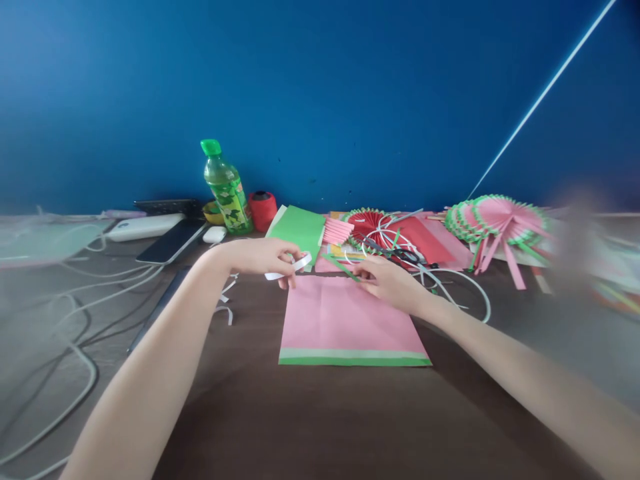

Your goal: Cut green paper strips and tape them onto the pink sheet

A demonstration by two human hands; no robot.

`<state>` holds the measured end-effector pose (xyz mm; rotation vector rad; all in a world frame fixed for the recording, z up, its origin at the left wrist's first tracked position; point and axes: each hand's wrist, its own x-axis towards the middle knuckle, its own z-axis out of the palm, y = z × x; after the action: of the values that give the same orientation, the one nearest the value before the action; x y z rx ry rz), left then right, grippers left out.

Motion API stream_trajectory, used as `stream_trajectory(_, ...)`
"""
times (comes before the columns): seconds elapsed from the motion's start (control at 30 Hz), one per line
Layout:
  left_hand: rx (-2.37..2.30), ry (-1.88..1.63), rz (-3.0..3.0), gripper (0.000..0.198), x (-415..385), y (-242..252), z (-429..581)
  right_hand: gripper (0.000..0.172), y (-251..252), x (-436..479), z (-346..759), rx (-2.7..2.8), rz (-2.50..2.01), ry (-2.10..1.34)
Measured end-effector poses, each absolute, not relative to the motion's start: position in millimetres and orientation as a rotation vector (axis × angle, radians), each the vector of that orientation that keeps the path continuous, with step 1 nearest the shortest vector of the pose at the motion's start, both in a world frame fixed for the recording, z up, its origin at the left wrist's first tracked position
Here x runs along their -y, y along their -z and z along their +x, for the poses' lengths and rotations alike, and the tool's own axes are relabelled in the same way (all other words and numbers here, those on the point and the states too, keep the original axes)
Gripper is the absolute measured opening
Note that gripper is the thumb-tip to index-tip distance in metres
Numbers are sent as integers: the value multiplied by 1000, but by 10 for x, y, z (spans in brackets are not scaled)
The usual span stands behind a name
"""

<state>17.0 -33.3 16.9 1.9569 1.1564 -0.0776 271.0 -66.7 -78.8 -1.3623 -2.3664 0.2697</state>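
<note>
On the dark table lies a pink paper sheet with a pale band and a green band along its near edge. My left hand is above its far left corner, fingers closed around a narrow roll of white tape. Near the far right corner of the sheet, my right hand pinches a thin green paper strip that points up and left. Just beyond the hands is a green paper sheet. Scissors with dark handles lie past my right hand.
A green-capped drink bottle and a red thread spool stand by the blue wall. Pleated pink-and-green paper fans lie at right. Phones, white cables and tape scraps are on the left.
</note>
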Motion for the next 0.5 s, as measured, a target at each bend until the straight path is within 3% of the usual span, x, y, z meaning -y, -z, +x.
stream_trajectory(0.23,-1007,-3,1841,20,358,-180,185,15,800,684,2683,2189,-1378,-501)
stream_trajectory(0.37,-937,41,1885,19,342,-171,167,16,883,682,2666,2121,-1426,-335)
stream_trajectory(0.5,-858,72,1914,20,340,-178,164,6,978,659,2645,2071,-1442,-286)
